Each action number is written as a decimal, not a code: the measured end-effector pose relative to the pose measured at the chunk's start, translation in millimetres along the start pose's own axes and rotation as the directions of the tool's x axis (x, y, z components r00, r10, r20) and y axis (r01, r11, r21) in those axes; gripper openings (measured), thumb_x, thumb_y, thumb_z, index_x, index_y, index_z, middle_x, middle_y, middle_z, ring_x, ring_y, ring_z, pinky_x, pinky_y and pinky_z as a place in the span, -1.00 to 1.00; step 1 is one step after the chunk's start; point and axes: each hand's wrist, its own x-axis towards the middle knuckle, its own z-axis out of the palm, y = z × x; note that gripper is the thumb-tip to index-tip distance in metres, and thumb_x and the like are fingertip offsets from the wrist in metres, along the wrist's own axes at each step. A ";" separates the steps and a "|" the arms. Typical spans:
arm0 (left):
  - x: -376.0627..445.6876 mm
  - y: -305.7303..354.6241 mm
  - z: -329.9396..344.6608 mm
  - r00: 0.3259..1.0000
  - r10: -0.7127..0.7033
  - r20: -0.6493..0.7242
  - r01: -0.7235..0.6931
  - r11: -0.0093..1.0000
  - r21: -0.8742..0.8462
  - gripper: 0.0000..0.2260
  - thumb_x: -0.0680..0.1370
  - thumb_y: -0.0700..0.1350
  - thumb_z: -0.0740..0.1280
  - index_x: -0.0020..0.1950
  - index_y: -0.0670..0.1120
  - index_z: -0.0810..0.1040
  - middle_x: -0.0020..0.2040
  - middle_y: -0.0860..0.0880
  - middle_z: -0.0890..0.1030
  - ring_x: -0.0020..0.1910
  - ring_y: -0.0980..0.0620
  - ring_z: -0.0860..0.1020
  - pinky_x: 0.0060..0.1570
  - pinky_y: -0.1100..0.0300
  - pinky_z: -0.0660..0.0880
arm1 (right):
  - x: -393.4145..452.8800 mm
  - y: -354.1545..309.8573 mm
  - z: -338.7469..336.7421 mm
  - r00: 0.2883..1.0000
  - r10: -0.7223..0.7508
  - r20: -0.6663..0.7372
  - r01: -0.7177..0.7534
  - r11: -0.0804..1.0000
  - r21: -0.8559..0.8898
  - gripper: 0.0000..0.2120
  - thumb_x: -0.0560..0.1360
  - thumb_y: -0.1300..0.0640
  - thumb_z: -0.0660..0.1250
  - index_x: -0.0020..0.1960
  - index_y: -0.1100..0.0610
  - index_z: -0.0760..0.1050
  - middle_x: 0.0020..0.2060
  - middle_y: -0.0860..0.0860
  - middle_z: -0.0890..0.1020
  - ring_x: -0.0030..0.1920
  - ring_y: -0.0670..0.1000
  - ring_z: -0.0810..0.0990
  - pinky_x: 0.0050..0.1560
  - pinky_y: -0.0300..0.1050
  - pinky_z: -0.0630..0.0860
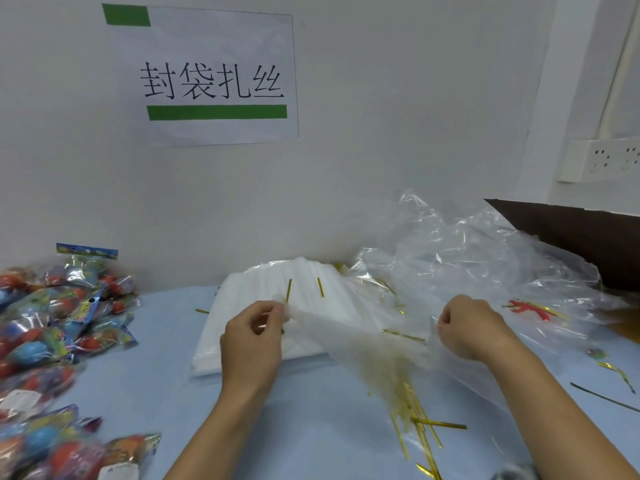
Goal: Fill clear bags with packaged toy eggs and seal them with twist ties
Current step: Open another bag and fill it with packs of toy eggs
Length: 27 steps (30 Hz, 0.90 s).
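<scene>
A single clear bag [356, 337] is stretched between both hands above the table. My left hand [252, 337] pinches its left corner between thumb and fingers. My right hand [467, 327] grips the right edge with curled fingers. Under the bag lies a white stack of clear bags [270, 306] with two gold twist ties on top. Gold twist ties [415, 420] are scattered on the table below the held bag. Packaged toy eggs [59, 320] in red and blue are heaped at the left.
Crumpled clear plastic wrapping [485, 265] is piled at the right, against a dark brown box [588, 237]. A paper sign [211, 77] hangs on the wall behind. A power strip [602, 161] is mounted at the far right. The table [156, 393] is light blue.
</scene>
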 end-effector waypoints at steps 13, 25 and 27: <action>-21.3 -3.1 6.4 0.685 -0.036 0.727 -0.319 0.883 0.344 -0.57 0.46 -0.31 0.14 -0.02 0.18 0.64 0.02 0.19 0.63 0.04 0.28 0.53 -0.04 0.51 0.35 | 3.0 -14.9 -5.3 0.720 -0.094 -0.687 0.373 0.888 0.269 -0.89 0.63 0.18 0.21 -0.01 0.11 0.50 -0.14 0.06 0.58 -0.14 0.11 0.51 -0.13 -0.04 0.38; -15.6 -5.3 7.1 0.843 0.081 0.533 -0.320 0.871 0.374 -0.83 0.48 -0.09 0.46 -0.28 0.13 0.59 -0.21 0.25 0.61 -0.04 0.34 0.51 -0.10 0.54 0.35 | -9.2 -25.9 -22.1 0.225 0.243 -0.944 0.607 0.722 0.331 -0.81 0.65 0.18 0.17 0.04 0.28 0.50 -0.15 0.04 0.52 -0.22 0.03 0.47 -0.23 -0.05 0.41; -15.4 -6.8 7.1 0.842 0.099 0.531 -0.329 0.873 0.360 -0.79 0.46 -0.15 0.47 -0.27 0.12 0.55 -0.21 0.24 0.60 -0.03 0.32 0.52 -0.09 0.54 0.36 | -11.0 -29.8 -24.2 0.230 0.283 -0.931 0.648 0.669 0.364 -0.79 0.65 0.15 0.15 0.06 0.27 0.49 -0.14 0.00 0.51 -0.19 0.02 0.48 -0.25 -0.16 0.44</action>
